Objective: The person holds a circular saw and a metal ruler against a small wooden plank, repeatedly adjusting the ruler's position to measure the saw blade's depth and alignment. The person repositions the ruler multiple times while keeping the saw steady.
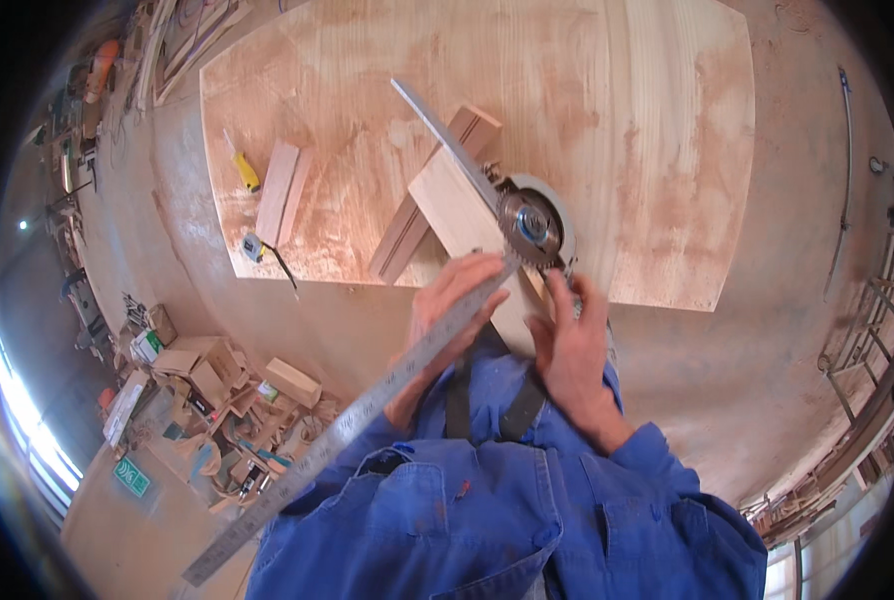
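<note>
**Steel rule laid against saw blade at bench edge**

Head view. Left hand (457, 295) is at the near edge of the plywood sheet (647, 120), fingers closed around a long steel ruler (367, 405). The ruler runs on a diagonal from the lower left, across the blue jacket (487, 520), through the hand and up past the circular saw (537, 225), its far tip lying over the sheet. It lies right alongside the toothed blade, apparently touching.

Right hand (572, 350) sits just beside the saw's near side, fingers curled together on the saw body below the blade; exact grip hidden by the hand itself.

The saw rests over a pale wooden board (452, 200) that overhangs the sheet's near edge. A darker wooden strip (407, 225) lies crossed under the board.

Further left on the sheet: two short wood blocks (282, 190), a yellow-handled tool (244, 168), a small tape measure (254, 247). Left of the bench, well apart, a floor clutter of offcuts and boxes (217, 380).
</note>
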`<state>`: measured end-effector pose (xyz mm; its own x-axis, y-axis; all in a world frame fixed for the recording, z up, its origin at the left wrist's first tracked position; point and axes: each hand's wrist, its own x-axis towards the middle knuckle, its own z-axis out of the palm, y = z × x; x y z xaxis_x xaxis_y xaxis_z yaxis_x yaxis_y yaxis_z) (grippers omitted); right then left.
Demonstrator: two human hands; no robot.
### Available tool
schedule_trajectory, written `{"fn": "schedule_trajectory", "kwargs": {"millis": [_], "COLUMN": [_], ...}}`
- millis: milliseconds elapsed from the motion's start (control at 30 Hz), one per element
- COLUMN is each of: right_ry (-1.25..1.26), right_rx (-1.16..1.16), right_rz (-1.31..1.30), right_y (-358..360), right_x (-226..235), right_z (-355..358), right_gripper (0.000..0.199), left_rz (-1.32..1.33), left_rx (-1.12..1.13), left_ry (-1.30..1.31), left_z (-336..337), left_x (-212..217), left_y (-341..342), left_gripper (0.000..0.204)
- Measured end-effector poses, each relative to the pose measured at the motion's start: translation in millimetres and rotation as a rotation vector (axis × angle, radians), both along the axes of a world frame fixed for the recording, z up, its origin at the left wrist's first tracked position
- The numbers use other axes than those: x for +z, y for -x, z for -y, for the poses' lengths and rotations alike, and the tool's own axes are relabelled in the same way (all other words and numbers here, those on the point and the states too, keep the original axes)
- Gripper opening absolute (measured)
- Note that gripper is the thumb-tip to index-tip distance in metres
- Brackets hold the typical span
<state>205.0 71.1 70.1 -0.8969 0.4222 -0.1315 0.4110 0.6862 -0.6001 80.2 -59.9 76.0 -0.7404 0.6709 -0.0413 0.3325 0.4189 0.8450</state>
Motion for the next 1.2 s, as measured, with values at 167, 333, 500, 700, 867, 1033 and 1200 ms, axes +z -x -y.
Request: {"fn": "schedule_trajectory", "kwargs": {"millis": [167,333,500,700,867,1033,1200], "right_ry": [0.324,0.317,0.319,0.320,0.273,-0.045,0.155], "right_rx": [-0.060,-0.034,-0.076,-0.070,-0.109,0.002,0.042], "right_rz": [0.001,-0.042,-0.102,-0.086,-0.084,-0.142,-0.274], "right_y": [-5.0,9.8,5.5,17.0,21.9,38.8,78.5], "right_x": [-2.4,0.6,-2.8,-3.0,13.2,29.8,7.5], "right_z": [-4.2,-28.0,-32.0,-45.1,-34.0,-30.2,-18.4], "right_gripper": [0.052,0.044,0.039,0.037,0.037,0.041,0.034], "left_rz": [0.091,0.129,0.032,0.172,0.077,0.056,0.093], "left_rx": [0.061,0.029,-0.059,-0.031,-0.107,-0.090,-0.051], "left_ry": [-0.016,0.047,0.000,-0.059,-0.069,-0.045,-0.062], "left_z": [-4.8,-27.2,-33.2,-29.4,-23.0,-30.3,-28.1], "left_x": [11.4,19.6,16.1,12.0,10.3,10.0,-1.4], "left_y": [-1.7,23.4,27.4,35.7,41.6,38.3,45.3], "left_gripper": [0.025,0.022,0.022,0.023,0.022,0.021,0.027]}}
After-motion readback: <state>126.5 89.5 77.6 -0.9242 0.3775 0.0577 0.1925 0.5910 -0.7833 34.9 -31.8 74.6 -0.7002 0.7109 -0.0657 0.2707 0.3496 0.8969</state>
